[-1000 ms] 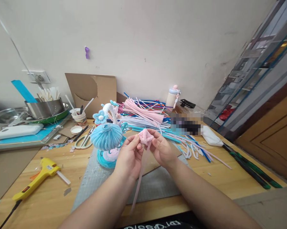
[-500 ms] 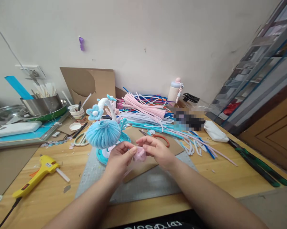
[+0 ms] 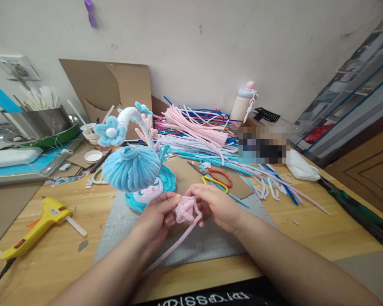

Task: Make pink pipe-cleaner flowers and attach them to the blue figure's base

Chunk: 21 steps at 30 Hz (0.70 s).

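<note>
Between my hands is a pink pipe-cleaner piece (image 3: 185, 210), bent into a small folded shape with a long loose tail trailing down to the left. My left hand (image 3: 157, 216) pinches its left side between thumb and fingers. My right hand (image 3: 217, 207) grips its right side, where the strand bends round; some fingertips are hidden behind it. Just beyond my left hand stands a pipe-cleaner lamp-like ornament with a blue pleated shade (image 3: 132, 168), a white curved stem (image 3: 140, 121), a blue flower (image 3: 111, 131) and a round turquoise base (image 3: 169, 187).
Scissors (image 3: 215, 176) lie on cardboard beyond my right hand, over a grey cutting mat (image 3: 121, 238). Bundles of pink pipe cleaners (image 3: 197, 129) and other colours fill the back. A yellow glue gun (image 3: 41, 225) rests at left, a green-black tool (image 3: 357, 208) at right.
The view has tilted down and come closer. The pink piece has turned, showing its folds and long tail more clearly. Both hands still hold it, and the scissors show more fully.
</note>
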Available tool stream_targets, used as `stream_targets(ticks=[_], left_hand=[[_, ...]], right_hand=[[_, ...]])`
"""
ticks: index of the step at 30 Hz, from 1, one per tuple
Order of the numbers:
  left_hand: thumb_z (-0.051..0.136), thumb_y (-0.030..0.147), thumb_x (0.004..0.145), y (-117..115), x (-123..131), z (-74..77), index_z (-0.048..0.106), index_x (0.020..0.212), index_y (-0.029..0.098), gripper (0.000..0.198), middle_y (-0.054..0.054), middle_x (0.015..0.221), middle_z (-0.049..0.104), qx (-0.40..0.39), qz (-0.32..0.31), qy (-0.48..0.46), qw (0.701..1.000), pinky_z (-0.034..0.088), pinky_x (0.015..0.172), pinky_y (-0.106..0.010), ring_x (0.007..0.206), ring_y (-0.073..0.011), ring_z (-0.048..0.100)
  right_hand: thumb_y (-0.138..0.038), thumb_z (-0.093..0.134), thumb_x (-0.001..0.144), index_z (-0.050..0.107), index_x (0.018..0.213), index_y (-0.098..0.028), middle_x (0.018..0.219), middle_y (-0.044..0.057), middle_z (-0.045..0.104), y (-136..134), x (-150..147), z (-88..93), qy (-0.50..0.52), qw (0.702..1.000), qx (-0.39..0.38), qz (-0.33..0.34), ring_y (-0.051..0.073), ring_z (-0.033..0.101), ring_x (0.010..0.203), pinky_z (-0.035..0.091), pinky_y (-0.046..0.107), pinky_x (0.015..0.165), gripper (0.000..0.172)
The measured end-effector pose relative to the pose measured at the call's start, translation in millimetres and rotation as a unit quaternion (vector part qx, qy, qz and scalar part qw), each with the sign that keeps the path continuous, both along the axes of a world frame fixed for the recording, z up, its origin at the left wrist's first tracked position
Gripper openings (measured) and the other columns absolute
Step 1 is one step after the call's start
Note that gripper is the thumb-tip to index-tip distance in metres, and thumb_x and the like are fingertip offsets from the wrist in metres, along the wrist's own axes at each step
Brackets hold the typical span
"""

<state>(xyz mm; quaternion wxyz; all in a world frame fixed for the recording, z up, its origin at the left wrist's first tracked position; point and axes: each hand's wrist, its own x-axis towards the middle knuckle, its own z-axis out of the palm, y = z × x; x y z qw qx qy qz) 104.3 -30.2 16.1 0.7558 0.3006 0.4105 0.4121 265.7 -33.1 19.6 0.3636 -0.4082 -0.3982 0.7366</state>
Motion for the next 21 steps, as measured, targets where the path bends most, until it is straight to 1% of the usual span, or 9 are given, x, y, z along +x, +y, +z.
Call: stream_targets(ticks=[3, 6, 10, 12, 14, 16, 18, 20, 21], left_hand=[[0.079, 0.031, 0.060, -0.9, -0.8, 5.7, 0.061, 0.066, 0.011, 0.028, 0.006, 0.042, 0.048, 0.038, 0.018, 0.031, 0.999, 0.018, 0.037, -0.014, 0.036, 0.0000, 0.029], [0.081, 0.030, 0.059, -1.8, -0.5, 9.7, 0.061, 0.067, 0.011, 0.029, 0.004, 0.049, 0.056, 0.073, 0.018, 0.048, 0.996, 0.022, 0.038, -0.013, 0.040, -0.0007, 0.038], [0.080, 0.031, 0.062, -2.4, 2.1, 11.2, 0.061, 0.086, 0.014, 0.035, 0.001, 0.062, 0.066, 0.115, 0.020, 0.073, 0.990, 0.028, 0.041, -0.013, 0.049, -0.0050, 0.053], [0.080, 0.031, 0.062, -3.0, 3.9, 11.5, 0.060, 0.091, 0.015, 0.039, 0.001, 0.065, 0.067, 0.136, 0.028, 0.095, 0.986, 0.031, 0.043, -0.014, 0.053, -0.0067, 0.057], [0.081, 0.031, 0.060, -4.3, 5.5, 11.9, 0.061, 0.088, 0.015, 0.038, 0.001, 0.066, 0.067, 0.152, 0.028, 0.115, 0.981, 0.033, 0.044, -0.015, 0.056, -0.0076, 0.058], [0.080, 0.032, 0.060, -5.9, 6.5, 12.2, 0.061, 0.085, 0.015, 0.035, 0.000, 0.069, 0.067, 0.159, 0.025, 0.125, 0.979, 0.035, 0.045, -0.015, 0.059, -0.0085, 0.059], [0.080, 0.032, 0.061, -6.9, 6.6, 12.5, 0.062, 0.085, 0.016, 0.034, 0.000, 0.073, 0.067, 0.167, 0.026, 0.131, 0.977, 0.036, 0.045, -0.016, 0.062, -0.0091, 0.059], [0.080, 0.031, 0.061, -6.5, 6.2, 13.4, 0.062, 0.082, 0.016, 0.031, 0.000, 0.074, 0.067, 0.174, 0.029, 0.131, 0.976, 0.035, 0.045, -0.016, 0.063, -0.0089, 0.059], [0.080, 0.030, 0.061, -5.9, 6.0, 14.1, 0.063, 0.081, 0.016, 0.030, 0.000, 0.073, 0.067, 0.178, 0.033, 0.130, 0.975, 0.034, 0.045, -0.016, 0.062, -0.0087, 0.058]], right_hand=[[-0.043, 0.063, 0.076, 0.057, 0.081, -0.018, 0.055, -0.004, 0.058, 0.4, 1.9, 3.2, -0.040, 0.998, 0.040, 0.001, 0.009, 0.054, 0.044, 0.038, 0.016, 0.037, 0.027], [-0.037, 0.066, 0.073, 0.059, 0.082, -0.017, 0.054, -0.006, 0.054, 2.5, 4.9, 6.1, -0.056, 0.992, 0.102, -0.041, 0.005, 0.047, 0.044, 0.036, 0.016, 0.042, 0.024], [-0.037, 0.062, 0.072, 0.056, 0.082, -0.017, 0.053, -0.007, 0.050, 12.9, 15.9, 3.4, -0.096, 0.981, 0.135, -0.097, 0.006, 0.044, 0.044, 0.034, 0.019, 0.043, 0.023], [-0.039, 0.057, 0.075, 0.054, 0.083, -0.019, 0.053, -0.007, 0.048, 23.8, 24.9, -4.3, -0.176, 0.962, 0.163, -0.130, 0.008, 0.044, 0.043, 0.033, 0.020, 0.041, 0.022], [-0.039, 0.055, 0.075, 0.055, 0.078, -0.019, 0.052, -0.006, 0.048, 36.5, 34.4, -14.8, -0.263, 0.931, 0.199, -0.154, 0.011, 0.045, 0.044, 0.036, 0.023, 0.043, 0.020], [-0.034, 0.061, 0.071, 0.057, 0.072, -0.019, 0.056, -0.002, 0.053, 46.9, 41.8, -23.4, -0.310, 0.907, 0.225, -0.173, 0.014, 0.052, 0.055, 0.042, 0.027, 0.053, 0.015], [-0.029, 0.066, 0.067, 0.061, 0.072, -0.019, 0.074, 0.003, 0.060, 50.9, 44.7, -25.4, -0.336, 0.885, 0.253, -0.200, 0.020, 0.057, 0.079, 0.045, 0.032, 0.070, 0.012], [-0.030, 0.066, 0.070, 0.065, 0.081, -0.020, 0.094, 0.006, 0.061, 46.7, 42.3, -19.6, -0.345, 0.865, 0.295, -0.215, 0.022, 0.054, 0.097, 0.042, 0.035, 0.083, 0.015], [-0.033, 0.063, 0.074, 0.065, 0.087, -0.020, 0.099, 0.007, 0.060, 42.0, 39.4, -14.8, -0.328, 0.868, 0.317, -0.198, 0.022, 0.053, 0.100, 0.041, 0.035, 0.085, 0.018]])
